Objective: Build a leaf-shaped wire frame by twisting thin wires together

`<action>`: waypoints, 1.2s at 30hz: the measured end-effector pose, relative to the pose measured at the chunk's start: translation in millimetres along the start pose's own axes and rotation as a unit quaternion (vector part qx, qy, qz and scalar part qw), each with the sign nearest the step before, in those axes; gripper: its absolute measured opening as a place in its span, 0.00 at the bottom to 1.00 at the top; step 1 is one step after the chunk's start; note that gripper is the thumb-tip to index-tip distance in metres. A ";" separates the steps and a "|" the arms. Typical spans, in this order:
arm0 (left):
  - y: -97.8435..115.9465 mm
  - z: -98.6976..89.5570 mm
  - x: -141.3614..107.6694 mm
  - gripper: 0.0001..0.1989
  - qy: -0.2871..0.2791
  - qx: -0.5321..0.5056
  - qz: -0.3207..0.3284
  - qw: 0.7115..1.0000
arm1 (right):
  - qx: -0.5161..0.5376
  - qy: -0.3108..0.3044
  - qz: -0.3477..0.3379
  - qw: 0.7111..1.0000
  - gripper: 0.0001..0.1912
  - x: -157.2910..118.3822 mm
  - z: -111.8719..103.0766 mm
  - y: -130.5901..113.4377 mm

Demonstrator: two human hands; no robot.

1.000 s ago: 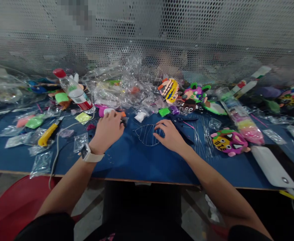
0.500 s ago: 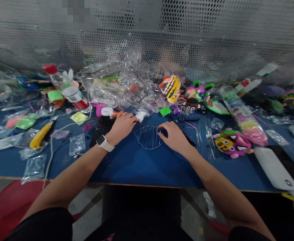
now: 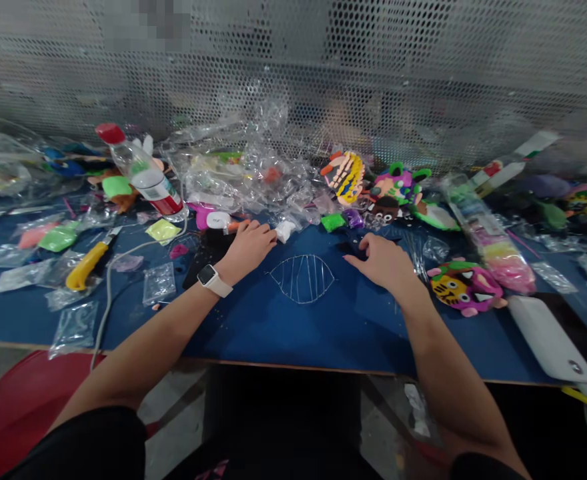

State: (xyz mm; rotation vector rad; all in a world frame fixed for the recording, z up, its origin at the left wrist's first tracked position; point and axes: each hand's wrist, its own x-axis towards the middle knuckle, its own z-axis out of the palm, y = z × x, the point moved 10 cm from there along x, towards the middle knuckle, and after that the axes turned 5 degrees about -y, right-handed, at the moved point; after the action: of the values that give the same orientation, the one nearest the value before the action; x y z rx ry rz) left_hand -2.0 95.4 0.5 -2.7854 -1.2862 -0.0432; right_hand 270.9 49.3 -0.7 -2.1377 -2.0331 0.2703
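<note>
A leaf-shaped wire outline with thin wires across it lies flat on the blue table. Left of it, my left hand rests palm down beside a small white lump in clear film, its fingers slightly bent and somewhat apart, nothing visible in them. My right hand is to the right of the outline and no longer touches it. Its thumb and index finger are parted near dark-handled pliers, which the hand partly covers; whether the other fingers touch them is hidden.
Clay faces, a white power bank and thin wires are on the right. A yellow cutter, a white cable and a red-capped bottle are on the left. Plastic wrappers lie along the perforated panel.
My right hand has left the right end of the wire outline and moved right, to the pliers. My left hand has stayed almost in place.
</note>
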 end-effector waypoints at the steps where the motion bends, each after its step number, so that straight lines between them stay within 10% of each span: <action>1: 0.5 0.9 0.3 0.12 0.001 0.004 0.001 1.000 | -0.010 -0.002 0.009 1.000 0.20 -0.1 1.3 4.7; 23: 10.3 -6.9 -1.2 0.21 -0.013 0.044 0.061 0.997 | -0.028 -0.013 0.000 1.000 0.14 -6.0 1.9 -8.2; 29: 22.5 -14.8 -1.6 0.15 -0.017 -0.057 0.105 0.993 | 0.073 0.104 -0.189 0.974 0.09 -18.5 -29.1 -60.0; 36: 43.8 -18.4 -3.6 0.14 0.000 -0.098 0.152 0.983 | 0.079 0.040 -0.263 0.961 0.12 -25.8 -1.9 -92.7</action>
State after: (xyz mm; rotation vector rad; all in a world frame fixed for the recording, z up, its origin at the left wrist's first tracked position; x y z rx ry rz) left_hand 29.1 62.9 16.3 -3.1164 -0.8852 -0.1616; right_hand 180.5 28.1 24.8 -1.4231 -2.3414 0.2487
